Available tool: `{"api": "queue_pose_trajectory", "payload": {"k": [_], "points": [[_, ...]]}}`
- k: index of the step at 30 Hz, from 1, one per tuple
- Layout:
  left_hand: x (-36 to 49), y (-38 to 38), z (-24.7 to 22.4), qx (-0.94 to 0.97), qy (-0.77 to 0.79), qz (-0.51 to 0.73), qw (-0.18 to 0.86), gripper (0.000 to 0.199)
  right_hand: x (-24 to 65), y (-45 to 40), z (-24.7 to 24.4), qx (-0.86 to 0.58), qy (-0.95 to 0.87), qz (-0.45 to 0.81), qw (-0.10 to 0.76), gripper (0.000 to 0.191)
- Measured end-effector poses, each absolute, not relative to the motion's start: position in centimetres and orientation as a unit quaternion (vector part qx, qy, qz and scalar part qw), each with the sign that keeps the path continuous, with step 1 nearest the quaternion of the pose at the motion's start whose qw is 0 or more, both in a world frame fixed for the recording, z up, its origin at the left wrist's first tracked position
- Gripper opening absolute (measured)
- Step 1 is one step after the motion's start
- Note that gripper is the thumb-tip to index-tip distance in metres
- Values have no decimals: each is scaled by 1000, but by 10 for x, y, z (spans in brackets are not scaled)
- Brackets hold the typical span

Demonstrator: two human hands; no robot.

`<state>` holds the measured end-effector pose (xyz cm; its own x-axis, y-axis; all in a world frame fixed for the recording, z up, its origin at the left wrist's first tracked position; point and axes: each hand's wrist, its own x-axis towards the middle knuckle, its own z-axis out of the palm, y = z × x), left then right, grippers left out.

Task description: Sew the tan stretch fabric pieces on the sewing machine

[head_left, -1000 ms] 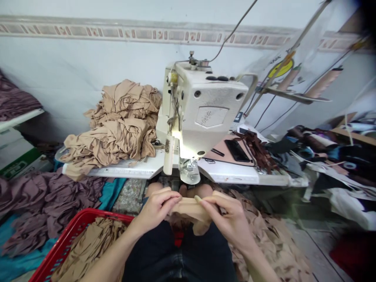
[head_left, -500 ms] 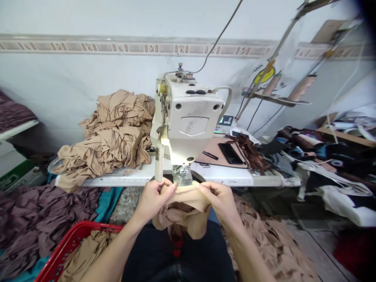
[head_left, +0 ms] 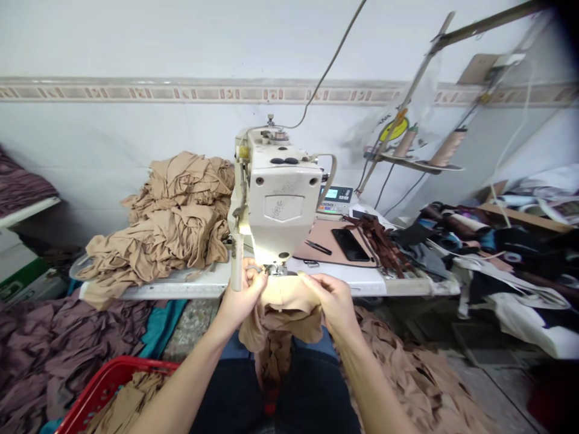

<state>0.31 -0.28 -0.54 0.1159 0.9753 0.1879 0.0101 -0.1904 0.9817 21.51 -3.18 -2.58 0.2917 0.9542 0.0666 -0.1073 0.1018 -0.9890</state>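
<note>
the left hand (head_left: 243, 296) and right hand (head_left: 333, 299) pinch opposite sides of the beige fabric (head_left: 292, 292), each grip probably spreading its edge flat. it sits at the presser foot (head_left: 277, 270) of the sewing machine (head_left: 284, 211).

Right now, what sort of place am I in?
Likely a garment sewing workshop: you're holding tan cloth at a sewing machine, thread cones stand to its right, and a fabric heap lies to its left.

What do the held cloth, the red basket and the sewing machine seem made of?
Held cloth: matt fabric, perhaps knitted, hanging in loose folds.
Red basket: probably plastic, smooth rim faintly shiny.
Sewing machine: likely painted metal; pale, smooth casing, crisp edges.
</note>
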Motion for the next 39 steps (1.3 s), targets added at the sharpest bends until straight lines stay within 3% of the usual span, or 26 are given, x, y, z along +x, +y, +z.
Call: {"api": "queue_pose_trajectory", "payload": {"k": [5,10,17,20,23,25,33,35,39], "points": [[0,-1,-8,577,417,499,494,35,220,-32,-38,-524,-425,424,604,44],[-16,-5,-23,565,460,524,441,33,225,-41,-62,-549,-406,410,605,48],[-62,-13,-52,587,515,481,399,35,200,-88,-98,-568,-470,285,613,51],[-71,-19,-54,555,505,488,446,39,172,-101,-99,-539,-525,331,569,51],[-66,-30,-49,530,500,487,481,43,146,-100,-88,-500,-557,424,510,36],[-59,-39,-46,532,498,478,491,44,134,-95,-80,-472,-547,486,492,50],[-45,-67,-58,608,433,431,508,38,148,-94,-54,-475,-488,489,545,52],[-50,-71,-56,653,382,394,522,36,163,-99,-44,-455,-510,519,513,54],[-53,-80,-54,669,351,360,548,19,185,-109,-28,-389,-655,551,341,50]]}}
